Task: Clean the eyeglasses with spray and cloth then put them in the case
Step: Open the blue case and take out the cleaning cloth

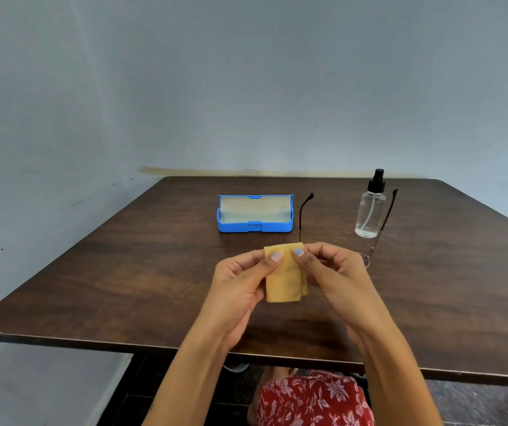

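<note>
I hold thin-framed eyeglasses (378, 235) above the table with their temples pointing away from me. A folded yellow cloth (286, 284) is wrapped over the left lens. My left hand (240, 281) pinches the cloth with thumb and fingers. My right hand (329, 272) pinches the cloth's top edge and hides the bridge. Only the rim of the right lens shows beside my right hand. The blue case (255, 214) lies open beyond my hands. A clear spray bottle (370, 213) with a black pump stands at the right.
The dark wooden table (123, 272) stands against a grey wall. Its near edge runs just below my forearms. My lap in red floral cloth (317, 401) shows under the table.
</note>
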Available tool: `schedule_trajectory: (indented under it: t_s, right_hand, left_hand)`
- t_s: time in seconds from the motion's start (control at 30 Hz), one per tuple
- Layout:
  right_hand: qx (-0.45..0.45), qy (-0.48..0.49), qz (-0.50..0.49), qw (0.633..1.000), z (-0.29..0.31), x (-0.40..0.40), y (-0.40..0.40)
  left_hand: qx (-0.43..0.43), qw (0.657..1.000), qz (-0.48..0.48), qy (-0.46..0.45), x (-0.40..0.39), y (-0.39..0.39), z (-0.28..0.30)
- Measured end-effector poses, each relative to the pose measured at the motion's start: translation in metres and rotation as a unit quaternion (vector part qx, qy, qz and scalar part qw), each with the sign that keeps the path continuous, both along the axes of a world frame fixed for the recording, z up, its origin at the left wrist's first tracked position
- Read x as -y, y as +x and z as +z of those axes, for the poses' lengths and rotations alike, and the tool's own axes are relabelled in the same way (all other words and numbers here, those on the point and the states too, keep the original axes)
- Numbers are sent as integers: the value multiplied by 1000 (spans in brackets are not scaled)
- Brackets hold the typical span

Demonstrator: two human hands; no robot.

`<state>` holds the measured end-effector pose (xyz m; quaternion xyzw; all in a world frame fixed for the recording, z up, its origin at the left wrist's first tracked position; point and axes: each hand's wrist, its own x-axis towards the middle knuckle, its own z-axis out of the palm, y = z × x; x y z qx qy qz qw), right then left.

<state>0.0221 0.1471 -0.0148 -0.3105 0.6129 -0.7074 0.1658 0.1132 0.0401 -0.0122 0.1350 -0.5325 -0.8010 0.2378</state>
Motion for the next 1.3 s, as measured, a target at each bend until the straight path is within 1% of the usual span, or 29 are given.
schedule_trajectory:
  t_s: [0.23, 0.43, 0.57, 0.7, 0.77, 0.83, 0.97, 1.07, 1.17, 1.23, 1.3]
  right_hand:
    - [-53, 59, -28, 996, -4, 3, -6]
    - [-62, 70, -32, 995, -5, 3, -7]
    - [-3, 68, 22, 997, 0, -6, -7]
    - [78, 59, 34, 995, 0, -9, -12]
    - [96, 60, 54, 992, -1, -8, -14]
    - [83, 59, 65, 993, -3, -9, -12]
    - [13, 39, 43, 998, -5, -9, -7]
    - [-44, 23, 26, 998, -7, -6, -4]
    - [-79, 20, 11, 997, -10, -3, -6]
    - [-81, 18, 11, 997, -12, -2, -8]
    - [-77, 24, 9, 997, -14, -1, -8]
  left_hand:
    - [21, 1000, 7, 16, 2, -1, -3]
    - [40, 999, 20, -3, 3, -3, -4]
    - [41, 999, 21, -14, 4, -2, -4]
    - [49, 998, 27, -41, 8, -1, -7]
    - [47, 996, 37, -67, 7, -1, -8]
    - [41, 994, 50, -84, 6, 0, -9]
    - [44, 993, 65, -84, 6, 1, -10]
    - [59, 996, 54, -27, 7, 0, -10]
    - [77, 996, 42, 34, 8, -3, -9]
    - [81, 995, 37, 44, 8, -4, -7]
    - [78, 995, 50, 33, 8, -3, -7]
